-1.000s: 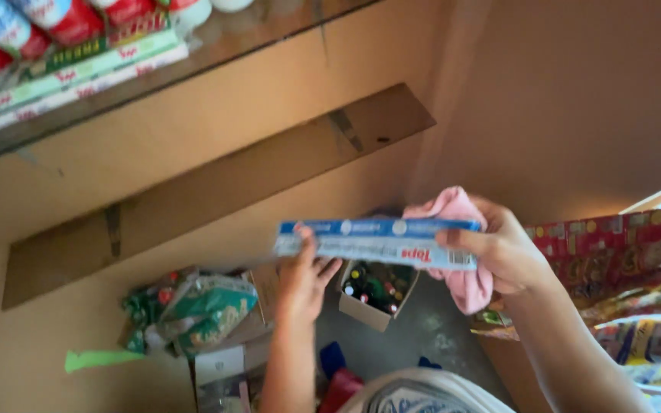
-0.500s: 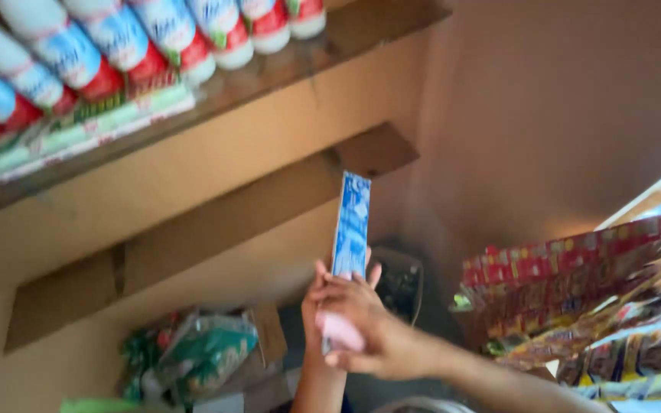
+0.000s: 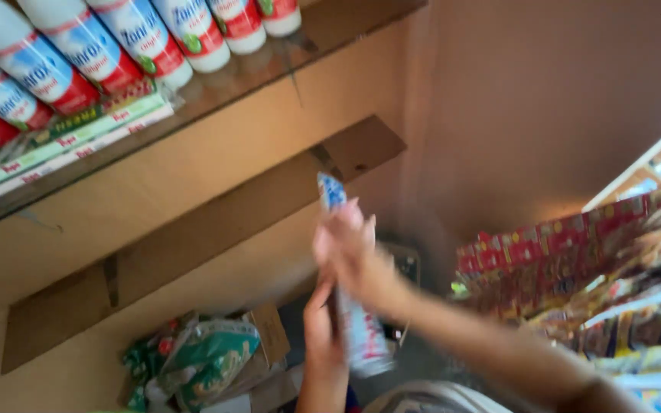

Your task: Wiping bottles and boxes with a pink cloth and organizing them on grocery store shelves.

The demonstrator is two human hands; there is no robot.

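- Both hands grip a long blue-and-white box (image 3: 350,306) upright: right hand (image 3: 350,256) high, left hand (image 3: 321,325) low.
- Box tilted slightly since before; pink cloth gone.

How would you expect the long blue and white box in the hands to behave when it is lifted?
The long box probably stays stiff: it runs straight between the right hand and left hand. It looks slim, so likely light. Stood on end, it would likely tip.

Both hands hold a long blue-and-white box (image 3: 350,306) nearly upright: the right hand (image 3: 350,256) wraps its upper part, and the left hand (image 3: 321,329) seems, through the blur, to steady its lower part. White bottles (image 3: 128,34) lie on the shelf (image 3: 216,99) above.
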